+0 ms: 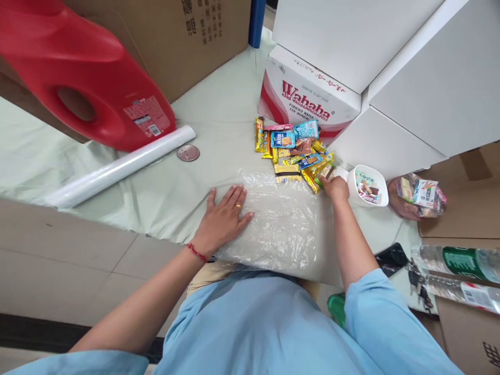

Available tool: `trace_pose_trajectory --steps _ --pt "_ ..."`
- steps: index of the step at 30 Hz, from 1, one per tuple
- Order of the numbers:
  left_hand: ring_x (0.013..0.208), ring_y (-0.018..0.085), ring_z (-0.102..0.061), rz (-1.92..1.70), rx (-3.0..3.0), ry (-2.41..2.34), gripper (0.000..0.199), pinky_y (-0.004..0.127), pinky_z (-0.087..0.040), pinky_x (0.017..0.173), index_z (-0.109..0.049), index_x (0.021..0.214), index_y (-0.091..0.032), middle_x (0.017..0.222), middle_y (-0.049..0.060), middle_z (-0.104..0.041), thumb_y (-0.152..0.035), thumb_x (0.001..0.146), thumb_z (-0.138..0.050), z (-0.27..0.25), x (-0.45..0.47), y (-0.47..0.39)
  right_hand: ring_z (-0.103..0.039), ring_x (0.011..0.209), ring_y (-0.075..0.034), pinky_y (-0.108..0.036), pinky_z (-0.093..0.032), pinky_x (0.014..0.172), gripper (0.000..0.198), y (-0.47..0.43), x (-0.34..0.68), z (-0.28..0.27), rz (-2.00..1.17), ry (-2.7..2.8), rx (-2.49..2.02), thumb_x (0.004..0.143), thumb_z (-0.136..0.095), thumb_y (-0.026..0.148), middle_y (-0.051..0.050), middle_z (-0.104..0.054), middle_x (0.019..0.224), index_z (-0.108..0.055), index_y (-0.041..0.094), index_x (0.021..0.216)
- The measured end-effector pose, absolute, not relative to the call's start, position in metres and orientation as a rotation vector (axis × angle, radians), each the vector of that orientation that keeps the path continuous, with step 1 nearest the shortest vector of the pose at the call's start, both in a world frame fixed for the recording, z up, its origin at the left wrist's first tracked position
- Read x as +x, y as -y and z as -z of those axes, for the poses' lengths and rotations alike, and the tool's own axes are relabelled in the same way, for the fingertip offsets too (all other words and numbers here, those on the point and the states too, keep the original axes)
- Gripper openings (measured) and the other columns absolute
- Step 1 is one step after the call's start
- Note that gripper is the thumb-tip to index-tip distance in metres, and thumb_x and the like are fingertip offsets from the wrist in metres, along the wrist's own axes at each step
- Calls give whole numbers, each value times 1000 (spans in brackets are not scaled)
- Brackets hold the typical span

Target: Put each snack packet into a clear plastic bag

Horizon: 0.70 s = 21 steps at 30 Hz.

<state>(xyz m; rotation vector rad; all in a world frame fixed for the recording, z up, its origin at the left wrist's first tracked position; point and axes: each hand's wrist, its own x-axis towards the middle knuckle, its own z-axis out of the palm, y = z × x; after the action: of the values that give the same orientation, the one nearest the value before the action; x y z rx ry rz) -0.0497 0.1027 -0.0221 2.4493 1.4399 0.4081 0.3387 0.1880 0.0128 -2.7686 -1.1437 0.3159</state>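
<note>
Carton (308, 96) ("Wahaha") behind snacks (302, 147).

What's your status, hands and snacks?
Left hand flat at edge of plastic sheet. Right hand at edge of snacks. Snacks heaped before Wahaha box. White tub beside right hand.

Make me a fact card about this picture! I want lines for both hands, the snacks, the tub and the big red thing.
Left hand: flat, fingers spread, at the clear plastic sheet's left edge
Right hand: at the snack pile's right end; grip unclear
Snacks: small colorful packets, piled before the Wahaha box
Tub: white, packets inside
Big red thing: jug with a handle hole
</note>
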Motion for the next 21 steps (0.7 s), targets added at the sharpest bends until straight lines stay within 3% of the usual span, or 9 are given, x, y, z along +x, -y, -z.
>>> trace_pose_trajectory --steps 8,11,13,15,18,21 --pt "161 36 -35 -406 2435 -1441 68 71 -3 130 -33 169 -18 172 19 -36 -48 108 -38 23 -50 -103 -68 81 -25 -33 -53 69 50 -143 361 -10 -360 948 -2469 68 -85 46 -11 -76 89 -69 15 104" --pt "161 35 -35 -409 2432 -1438 68 70 -2 131 -33 169 -18 173 18 -36 -48 108 -37 23 -50 -103 -55 60 -17 -27 -41 52 47 -110 363 -13 -651 762 -2094 61 -84 46 -1 -67 71 -69 18 95" --pt "161 34 -34 -411 2435 -1436 68 69 -1 131 -32 169 -18 173 18 -35 -49 109 -36 23 -50 -103 -49 55 -13 -24 -34 48 47 -89 359 -16 -815 661 -1868 58 -85 46 1 -65 72 -69 20 93" --pt "162 33 -33 -416 2436 -1440 68 69 -1 131 -32 169 -18 173 17 -34 -49 109 -35 24 -50 -103 -54 62 -13 -24 -40 52 48 -71 347 -20 -833 648 -1696 60 -86 44 0 -69 85 -70 21 98" --pt "161 34 -34 -418 2429 -1449 68 69 -1 131 -32 169 -18 173 17 -35 -49 108 -36 24 -50 -103 -66 87 -19 -32 -56 76 44 -53 314 -26 -693 858 -1610 74 -81 43 -4 -72 106 -72 25 113" --pt "161 35 -34 -402 2429 -1457 68 70 -3 131 -33 168 -18 172 17 -36 -49 108 -36 23 -49 -103 -66 104 -25 -42 -56 95 34 -44 269 -30 -553 1343 -1627 90 -71 40 -6 -68 110 -76 28 122"
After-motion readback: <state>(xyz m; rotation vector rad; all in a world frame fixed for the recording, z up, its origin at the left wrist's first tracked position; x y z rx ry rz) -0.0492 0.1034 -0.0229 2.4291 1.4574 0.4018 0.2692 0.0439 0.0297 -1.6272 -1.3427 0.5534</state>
